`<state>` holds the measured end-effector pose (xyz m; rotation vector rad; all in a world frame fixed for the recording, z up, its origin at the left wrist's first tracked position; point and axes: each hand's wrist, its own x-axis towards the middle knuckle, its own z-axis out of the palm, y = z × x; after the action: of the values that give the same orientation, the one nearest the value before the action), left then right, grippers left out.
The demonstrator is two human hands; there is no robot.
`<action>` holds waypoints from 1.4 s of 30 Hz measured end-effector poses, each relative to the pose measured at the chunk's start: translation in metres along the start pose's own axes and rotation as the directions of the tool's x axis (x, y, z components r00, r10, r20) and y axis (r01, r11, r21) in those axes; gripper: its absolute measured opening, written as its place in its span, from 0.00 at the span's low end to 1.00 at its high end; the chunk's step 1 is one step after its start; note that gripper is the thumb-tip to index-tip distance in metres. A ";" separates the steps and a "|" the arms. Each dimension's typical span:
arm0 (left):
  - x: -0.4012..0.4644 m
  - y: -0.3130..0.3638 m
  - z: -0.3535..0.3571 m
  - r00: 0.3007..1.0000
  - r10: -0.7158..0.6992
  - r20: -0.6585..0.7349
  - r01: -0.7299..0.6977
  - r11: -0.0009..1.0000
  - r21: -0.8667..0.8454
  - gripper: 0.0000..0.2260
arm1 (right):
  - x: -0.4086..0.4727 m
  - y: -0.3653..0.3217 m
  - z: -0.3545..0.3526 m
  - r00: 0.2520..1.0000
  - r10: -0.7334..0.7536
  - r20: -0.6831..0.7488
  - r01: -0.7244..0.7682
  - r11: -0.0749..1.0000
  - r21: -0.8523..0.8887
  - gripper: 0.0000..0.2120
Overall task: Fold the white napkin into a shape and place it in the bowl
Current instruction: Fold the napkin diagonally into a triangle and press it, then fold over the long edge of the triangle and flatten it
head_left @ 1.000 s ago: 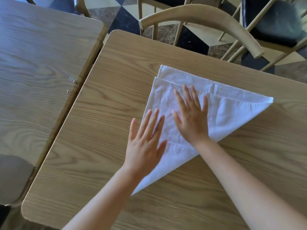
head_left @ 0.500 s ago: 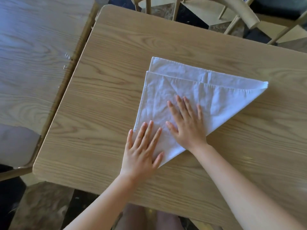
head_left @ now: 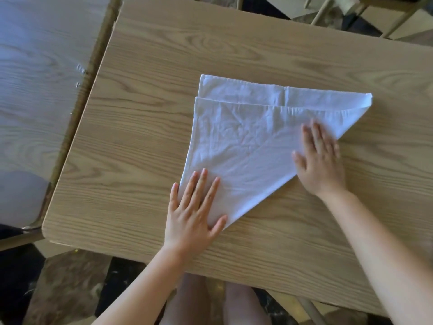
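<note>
white napkin [head_left: 246, 137] folded into a triangle on the table [head_left: 145, 137]; left hand [head_left: 191, 216] and right hand [head_left: 321, 165] press it flat, fingers extended and slightly spread.

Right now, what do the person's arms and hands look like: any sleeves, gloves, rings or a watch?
Both forearms are bare to the frame edge: no sleeves in view. The left hand and right hand wear no gloves. No rings, watch or bracelet show; the right hand is slightly blurred.

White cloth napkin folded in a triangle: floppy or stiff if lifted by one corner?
The white cloth napkin is probably floppy: it is wrinkled and lies flat under both open hands, left hand, right hand. Its offset layers would likely separate.
</note>
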<state>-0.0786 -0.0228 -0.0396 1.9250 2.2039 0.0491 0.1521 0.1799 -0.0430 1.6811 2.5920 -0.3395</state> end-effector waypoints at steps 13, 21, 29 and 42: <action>0.126 0.073 -0.020 0.956 0.235 -0.178 -0.250 0.966 -0.067 0.25 | 0.028 -0.015 -0.009 0.997 0.006 -0.076 -0.011 0.998 -0.059 0.30; 0.187 0.020 -0.009 0.981 0.167 -0.096 -0.166 0.986 0.018 0.29 | 0.045 0.052 -0.014 0.983 0.182 -0.013 -0.182 0.983 -0.019 0.30; 0.187 -0.005 -0.020 0.994 -0.057 -0.091 0.057 0.998 -0.010 0.33 | 0.041 0.088 -0.026 0.952 0.307 0.014 -0.307 0.952 -0.010 0.30; 0.264 0.006 -0.065 0.979 0.198 0.054 -0.202 0.976 0.080 0.32 | 0.115 0.071 -0.079 0.995 -0.053 0.088 0.060 0.994 -0.087 0.28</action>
<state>-0.1162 0.2446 -0.0119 2.1660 2.0069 -0.0577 0.1754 0.3269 0.0054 1.5328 2.5566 -0.2858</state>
